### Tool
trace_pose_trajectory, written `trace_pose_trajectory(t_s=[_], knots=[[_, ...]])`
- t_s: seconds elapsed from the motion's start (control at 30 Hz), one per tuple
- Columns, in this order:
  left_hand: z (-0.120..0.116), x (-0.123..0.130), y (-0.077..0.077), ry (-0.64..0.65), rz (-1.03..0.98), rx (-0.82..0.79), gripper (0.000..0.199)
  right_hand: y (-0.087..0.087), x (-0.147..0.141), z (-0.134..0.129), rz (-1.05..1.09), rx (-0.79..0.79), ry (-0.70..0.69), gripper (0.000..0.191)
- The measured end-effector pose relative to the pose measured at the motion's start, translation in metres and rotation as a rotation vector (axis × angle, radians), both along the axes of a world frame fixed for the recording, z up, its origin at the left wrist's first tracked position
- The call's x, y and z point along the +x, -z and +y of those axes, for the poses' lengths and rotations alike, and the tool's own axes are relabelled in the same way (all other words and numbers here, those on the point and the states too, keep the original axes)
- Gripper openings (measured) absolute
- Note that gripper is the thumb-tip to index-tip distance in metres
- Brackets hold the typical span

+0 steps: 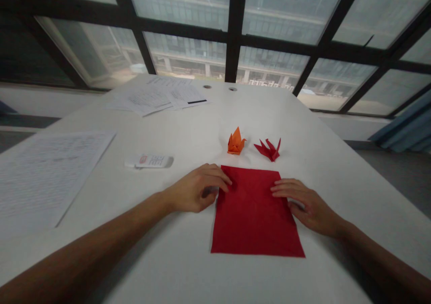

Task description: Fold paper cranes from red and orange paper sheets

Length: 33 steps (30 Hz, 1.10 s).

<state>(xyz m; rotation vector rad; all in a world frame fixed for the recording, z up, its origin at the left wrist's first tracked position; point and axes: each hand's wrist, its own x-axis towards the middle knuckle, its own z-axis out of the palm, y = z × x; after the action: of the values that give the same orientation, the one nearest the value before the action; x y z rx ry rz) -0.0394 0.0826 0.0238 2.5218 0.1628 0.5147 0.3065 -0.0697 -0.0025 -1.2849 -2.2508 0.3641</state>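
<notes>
A flat sheet of red paper (256, 218) lies on the white table (182, 138) between my hands. My left hand (201, 187) rests at the sheet's upper left edge, its fingertips on the paper, fingers slightly curled and the thumb apart. On the opposite side my right hand (305, 203) touches the upper right edge with its fingers stretched over the paper. Neither hand grips anything. Just beyond the sheet stand an orange folded paper figure (236, 142) and, to its right, a red folded paper crane (268, 150).
A small white labelled object (151, 161) lies left of my left hand. Printed sheets (50, 174) cover the table's left side, and more papers (161, 97) lie at the back left. Dark-framed windows (233, 34) rise behind the table; a blue curtain (406, 124) hangs at right.
</notes>
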Motion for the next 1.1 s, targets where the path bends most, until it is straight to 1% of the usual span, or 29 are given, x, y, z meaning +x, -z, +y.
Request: trace_pose_trajectory(t_s=[0.03,0.13,0.17,0.23,0.3,0.37,0.47,0.53,0.67,0.83,1.03,1.1], knots=[[0.0,0.0,-0.002,0.014,0.023,-0.02,0.025,0.0,0.0,-0.001,-0.025,-0.008,-0.012,0.043],[-0.002,0.002,-0.008,0.049,0.104,-0.029,0.043,0.001,-0.003,-0.004,-0.072,-0.019,0.0,0.04],[-0.002,0.001,-0.01,0.048,0.121,-0.026,0.046,0.002,-0.003,-0.004,-0.077,-0.021,0.01,0.04],[0.0,0.0,-0.012,0.046,0.128,-0.041,0.041,0.004,-0.002,-0.003,-0.089,-0.025,0.032,0.04],[0.002,-0.002,-0.012,0.051,0.103,-0.072,0.04,0.007,-0.001,-0.001,-0.102,-0.016,0.055,0.041],[0.004,-0.004,-0.01,0.052,0.084,-0.077,0.046,0.01,0.001,0.0,-0.109,0.004,0.08,0.044],[0.005,-0.004,-0.007,0.038,0.126,-0.024,0.05,0.012,0.002,0.001,-0.106,0.021,0.099,0.049],[0.004,-0.003,-0.006,0.019,0.151,0.004,0.048,0.012,0.002,0.001,-0.1,0.014,0.104,0.05],[0.001,0.001,-0.005,-0.01,0.159,0.034,0.035,0.011,0.0,0.001,-0.1,-0.009,0.117,0.052],[0.002,0.004,-0.004,-0.01,0.134,0.031,0.026,0.011,0.001,0.001,-0.101,-0.008,0.109,0.052],[0.003,0.005,-0.001,-0.025,0.098,0.014,0.021,0.009,-0.004,-0.001,-0.102,0.021,0.132,0.043],[0.003,0.004,0.0,-0.039,0.091,-0.005,0.02,0.008,-0.004,-0.001,-0.08,0.014,0.124,0.043]])
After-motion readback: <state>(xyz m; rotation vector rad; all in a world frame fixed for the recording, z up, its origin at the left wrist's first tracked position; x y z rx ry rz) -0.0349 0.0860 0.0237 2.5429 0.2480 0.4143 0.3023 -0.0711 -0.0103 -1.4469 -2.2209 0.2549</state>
